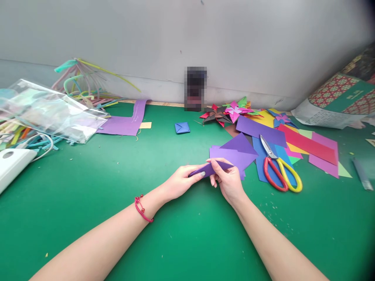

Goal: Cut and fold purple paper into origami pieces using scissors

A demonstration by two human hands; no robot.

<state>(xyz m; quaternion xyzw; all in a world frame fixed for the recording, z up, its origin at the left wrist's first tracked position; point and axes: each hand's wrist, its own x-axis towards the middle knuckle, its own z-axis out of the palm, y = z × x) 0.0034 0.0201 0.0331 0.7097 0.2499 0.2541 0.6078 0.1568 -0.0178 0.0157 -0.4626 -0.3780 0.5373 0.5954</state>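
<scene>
Between my two hands is a narrow piece of folded purple paper (208, 170), held above the green table. My left hand (184, 180) pinches its left end, the thumb lying along the near side. At the other end my right hand (227, 178) grips it between thumb and fingers. Just behind my hands lie loose purple sheets (234, 156). A small blue folded paper square (182, 127) rests farther back on the table. To the right, scissors (278, 166) with one red and one yellow handle lie partly over coloured paper.
Folded paper flowers (225, 113) sit against the wall, near a red paper strip (307, 144). A cutter-like grey tool (362, 173) lies at the far right. On the left are an L-shaped purple offcut (123, 124), a clear plastic bag (58, 111) and a white device (14, 166).
</scene>
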